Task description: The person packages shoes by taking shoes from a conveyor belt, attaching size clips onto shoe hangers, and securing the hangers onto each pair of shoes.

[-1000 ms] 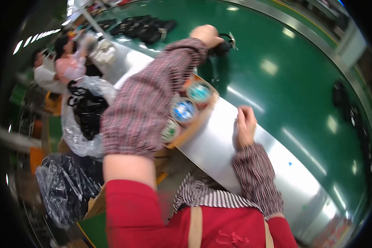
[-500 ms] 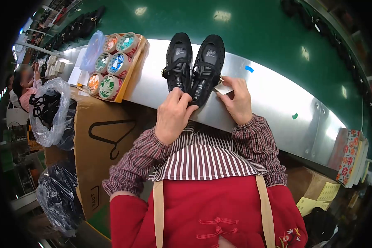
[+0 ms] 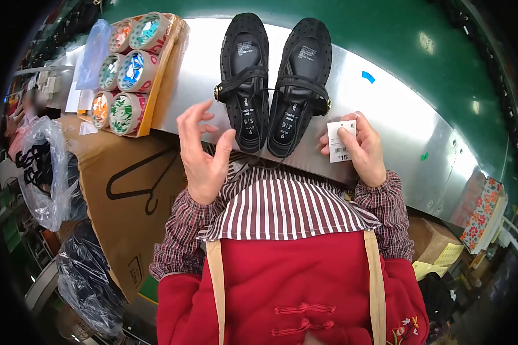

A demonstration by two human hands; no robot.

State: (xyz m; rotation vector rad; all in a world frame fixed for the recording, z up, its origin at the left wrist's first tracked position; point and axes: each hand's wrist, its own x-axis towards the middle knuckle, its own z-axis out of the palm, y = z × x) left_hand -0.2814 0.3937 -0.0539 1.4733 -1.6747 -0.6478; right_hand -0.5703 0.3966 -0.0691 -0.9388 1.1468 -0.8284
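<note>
Two black strapped flat shoes lie side by side on the metal ledge, toes pointing away from me. The left shoe [image 3: 244,80] and the right shoe [image 3: 300,86] each have a side buckle and printed insole. Between thumb and fingers, my right hand [image 3: 362,146] pinches a white price tag [image 3: 341,141] with a barcode and "15" on it, just beside the right shoe's buckle. To the left of the shoes, my left hand [image 3: 201,152] is raised with its fingers apart and nothing in it.
A cardboard tray [image 3: 164,75] of several tape rolls filled with coloured pieces stands at the left, by a large carton [image 3: 126,190]. A green belt [image 3: 380,34] runs beyond the metal ledge [image 3: 408,132]. Plastic-bagged items [image 3: 43,167] and a person are farther left.
My left hand has let go of the left shoe's heel and moved left, opening. The tag in my right hand has turned face up. The view has shifted closer to the shoes.
</note>
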